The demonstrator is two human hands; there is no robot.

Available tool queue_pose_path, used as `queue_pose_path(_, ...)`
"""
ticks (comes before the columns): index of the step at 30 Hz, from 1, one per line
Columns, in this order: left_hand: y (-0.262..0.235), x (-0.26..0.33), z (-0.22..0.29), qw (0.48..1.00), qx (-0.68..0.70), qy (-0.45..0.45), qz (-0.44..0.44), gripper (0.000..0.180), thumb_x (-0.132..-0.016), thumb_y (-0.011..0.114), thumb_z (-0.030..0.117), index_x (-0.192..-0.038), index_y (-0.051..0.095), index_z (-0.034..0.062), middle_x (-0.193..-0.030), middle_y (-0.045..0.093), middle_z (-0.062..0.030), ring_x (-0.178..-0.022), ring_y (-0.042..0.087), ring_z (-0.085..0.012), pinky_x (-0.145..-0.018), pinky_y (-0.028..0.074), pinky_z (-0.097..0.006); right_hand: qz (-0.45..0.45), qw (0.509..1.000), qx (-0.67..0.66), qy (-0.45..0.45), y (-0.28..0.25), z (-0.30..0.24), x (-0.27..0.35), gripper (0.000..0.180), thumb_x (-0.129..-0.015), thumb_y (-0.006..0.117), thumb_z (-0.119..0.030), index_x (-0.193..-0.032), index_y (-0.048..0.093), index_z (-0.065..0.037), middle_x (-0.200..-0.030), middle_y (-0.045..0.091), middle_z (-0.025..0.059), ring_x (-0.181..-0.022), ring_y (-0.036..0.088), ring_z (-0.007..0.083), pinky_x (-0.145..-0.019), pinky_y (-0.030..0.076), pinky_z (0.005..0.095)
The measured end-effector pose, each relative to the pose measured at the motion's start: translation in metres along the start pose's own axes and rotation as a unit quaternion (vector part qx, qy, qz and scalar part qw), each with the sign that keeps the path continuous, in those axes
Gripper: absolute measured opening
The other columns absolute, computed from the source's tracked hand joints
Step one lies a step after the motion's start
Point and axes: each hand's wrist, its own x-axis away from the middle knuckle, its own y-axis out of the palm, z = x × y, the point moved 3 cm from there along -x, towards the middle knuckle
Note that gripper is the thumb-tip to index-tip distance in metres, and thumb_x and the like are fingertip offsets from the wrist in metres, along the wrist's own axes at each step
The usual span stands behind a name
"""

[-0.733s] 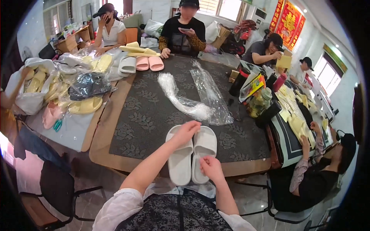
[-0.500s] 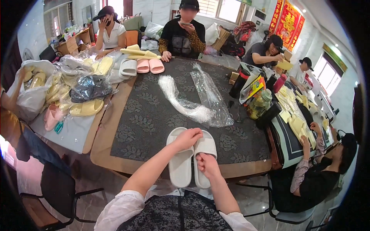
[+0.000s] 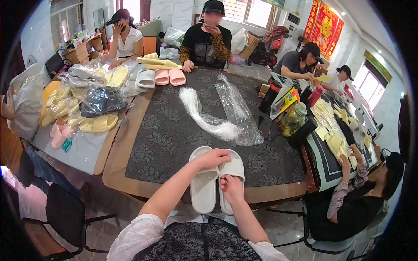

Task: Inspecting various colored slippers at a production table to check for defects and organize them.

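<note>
Left hand [image 3: 214,157] is curled loosely over the toe end of the white slippers [image 3: 216,179], fingers bent and resting on top. Right hand [image 3: 230,185] pinches the inner edge of the right slipper, fingers close together. The pair sits side by side at 6 o'clock on the counter [image 3: 174,130], heels hanging off its near edge. Clear plastic bags [image 3: 226,117] lie at 12 o'clock from them. The right fingertips are hard to make out.

A pair of white slippers [image 3: 216,179] lies on a dark grey table mat [image 3: 174,130] patterned with leafy flowers, with pink slippers [image 3: 170,77] at its far end, pale yellow slippers [image 3: 96,124] at left and red wall hangings [image 3: 323,21] with gold markings.
</note>
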Motion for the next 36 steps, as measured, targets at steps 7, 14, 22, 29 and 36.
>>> queue_pose_path(7, 0.0, 0.005, 0.001, 0.998, 0.067, -0.008, 0.0, 0.02, -0.087, 0.063, 0.019, -0.097, 0.067, 0.0031, -0.091, 0.068, -0.0057, -0.086, 0.061, -0.014, -0.081, 0.047, -0.03, -0.055, 0.993, -0.069, -0.072, 0.02, -0.007, 0.025, 0.033, -0.09, 0.056, -0.006, -0.12, 0.047, 0.003, -0.099, 0.056, 0.0074, -0.083, 0.062, 0.0201, -0.073, 0.052, 0.0305)
queue_pose_path(14, -0.001, 0.003, -0.006, 0.997, 0.067, -0.021, 0.023, 0.017, -0.086, 0.067, 0.017, -0.097, 0.07, 0.0051, -0.095, 0.067, -0.0046, -0.091, 0.061, -0.0135, -0.082, 0.047, -0.03, -0.075, 0.976, 0.193, -0.069, 0.023, -0.041, 0.064, 0.048, -0.087, 0.063, -0.012, -0.129, 0.047, 0.004, -0.121, 0.059, 0.0119, -0.089, 0.065, 0.0206, -0.078, 0.053, 0.0315)
queue_pose_path(22, -0.007, 0.009, 0.0, 0.997, 0.019, -0.017, 0.077, 0.018, -0.079, 0.073, 0.021, -0.093, 0.074, 0.0086, -0.089, 0.067, -0.0091, -0.083, 0.063, -0.0197, -0.077, 0.049, -0.033, 0.024, 0.773, 0.565, -0.288, 0.042, -0.112, 0.034, 0.021, -0.084, 0.07, -0.015, -0.101, 0.068, -0.002, -0.081, 0.068, -0.0003, -0.071, 0.06, 0.0061, -0.064, 0.049, 0.0226)
queue_pose_path(29, -0.003, 0.006, -0.002, 0.993, -0.004, 0.015, 0.117, 0.017, -0.076, 0.075, 0.022, -0.089, 0.075, 0.0103, -0.083, 0.064, -0.0108, -0.08, 0.061, -0.0232, -0.073, 0.048, -0.036, -0.071, 0.87, 0.406, -0.27, 0.013, -0.084, -0.076, 0.018, -0.086, 0.067, -0.011, -0.1, 0.066, 0.001, -0.08, 0.064, 0.0003, -0.068, 0.055, 0.005, -0.062, 0.045, 0.0214)
queue_pose_path(36, -0.008, 0.01, -0.01, 0.968, 0.01, -0.108, 0.226, 0.02, -0.08, 0.069, 0.019, -0.092, 0.073, 0.0029, -0.085, 0.07, -0.0096, -0.078, 0.065, -0.0174, -0.074, 0.05, -0.031, 0.01, 0.874, 0.414, -0.254, 0.005, -0.072, -0.07, 0.023, -0.085, 0.069, -0.019, -0.098, 0.068, 0.0, -0.083, 0.068, 0.0038, -0.074, 0.061, 0.0077, -0.068, 0.049, 0.0243)
